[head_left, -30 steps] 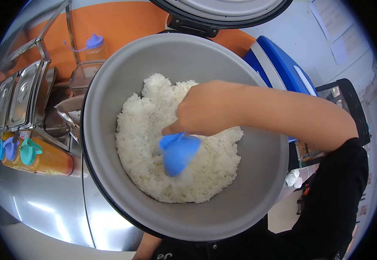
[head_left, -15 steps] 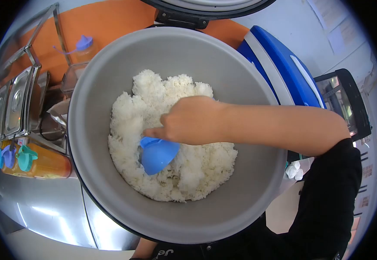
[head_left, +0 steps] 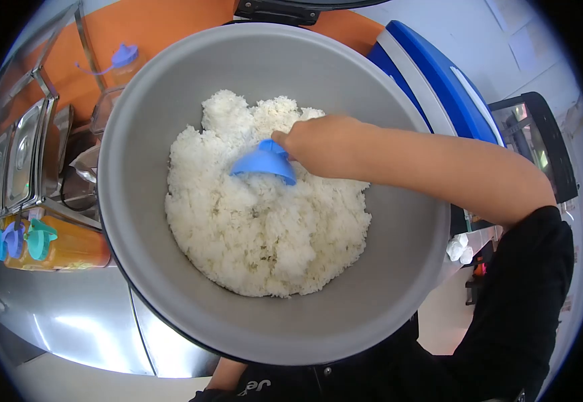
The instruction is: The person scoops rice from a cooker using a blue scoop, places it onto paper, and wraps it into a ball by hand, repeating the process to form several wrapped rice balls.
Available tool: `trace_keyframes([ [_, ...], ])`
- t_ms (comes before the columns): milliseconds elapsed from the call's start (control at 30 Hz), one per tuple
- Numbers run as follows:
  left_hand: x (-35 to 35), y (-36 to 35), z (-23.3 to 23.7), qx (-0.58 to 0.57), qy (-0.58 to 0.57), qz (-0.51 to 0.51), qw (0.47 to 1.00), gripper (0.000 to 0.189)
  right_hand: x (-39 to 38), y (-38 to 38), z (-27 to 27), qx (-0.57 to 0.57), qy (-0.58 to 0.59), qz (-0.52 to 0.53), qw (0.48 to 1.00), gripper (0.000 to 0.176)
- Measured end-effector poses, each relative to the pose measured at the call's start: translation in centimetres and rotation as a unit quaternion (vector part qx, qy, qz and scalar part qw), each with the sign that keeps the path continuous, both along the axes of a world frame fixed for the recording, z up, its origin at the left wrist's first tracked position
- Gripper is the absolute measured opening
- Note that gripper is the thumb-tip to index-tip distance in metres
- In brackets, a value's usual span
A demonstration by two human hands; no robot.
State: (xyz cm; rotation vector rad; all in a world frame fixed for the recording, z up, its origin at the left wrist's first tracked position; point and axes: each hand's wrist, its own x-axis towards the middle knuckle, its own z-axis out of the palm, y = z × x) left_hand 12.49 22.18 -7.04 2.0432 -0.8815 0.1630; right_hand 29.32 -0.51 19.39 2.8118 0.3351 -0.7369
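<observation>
A big grey pot [head_left: 398, 268] holds a mound of white cooked rice [head_left: 238, 234]. My right hand [head_left: 321, 145] reaches in from the right, its fingers closed round the handle of a blue scoop [head_left: 264, 164]. The scoop's bowl rests against the upper middle of the rice, its rim facing down toward me. Of my left side only a bit of forearm shows below the pot's lower rim; the left hand itself is out of sight.
Metal lidded containers [head_left: 23, 157] and orange bottles with coloured caps [head_left: 70, 244] stand at the left. A purple-capped bottle [head_left: 127, 60] is behind them. On the right is a blue cooler box [head_left: 439, 87]. The pot's open lid [head_left: 278, 10] rises at the back.
My right hand has moved up and away within the pot with the scoop, which has turned so its rim faces down. The view has shifted slightly.
</observation>
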Motion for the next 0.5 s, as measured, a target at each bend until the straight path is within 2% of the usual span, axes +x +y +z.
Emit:
trace_keyframes([
  [133, -0.2, 0.2, 0.0, -0.009, -0.002, 0.001, 1.0, 0.052, -2.4, 1.1, -0.9, 0.02, 0.053, 0.026, 0.998, 0.047],
  [200, -0.3, 0.3, 0.0, -0.012, -0.002, 0.002, 1.0, 0.052, -3.8, 2.1, -1.1, 0.05, 0.132, 0.025, 0.99, 0.038],
  [267, -0.2, 0.4, 0.1, -0.014, -0.001, 0.003, 1.0, 0.051, -3.9, 2.2, -0.6, 0.023, 0.136, 0.013, 0.99, 0.036],
  [333, -0.1, 0.5, 0.0, -0.017, 0.002, 0.004, 1.0, 0.051, -3.9, 1.5, 0.2, 0.157, 0.109, -0.005, 0.982, 0.039],
  [367, -0.2, 0.5, 0.1, -0.017, 0.004, 0.006, 1.0, 0.051, -4.0, 1.3, 0.8, 0.16, 0.109, -0.003, 0.981, 0.039],
  [433, 0.0, 0.6, 0.2, -0.019, 0.006, 0.007, 1.0, 0.05, -4.4, 1.0, 2.1, 0.227, 0.007, 0.005, 0.974, 0.043],
  [467, 0.0, 0.6, 0.2, -0.02, 0.008, 0.006, 1.0, 0.05, -4.1, 0.5, 2.0, 0.232, 0.005, 0.004, 0.973, 0.043],
  [500, 0.1, 0.6, 0.2, -0.021, 0.009, 0.006, 1.0, 0.05, -3.5, -0.4, 1.8, 0.26, -0.098, 0.033, 0.96, 0.041],
])
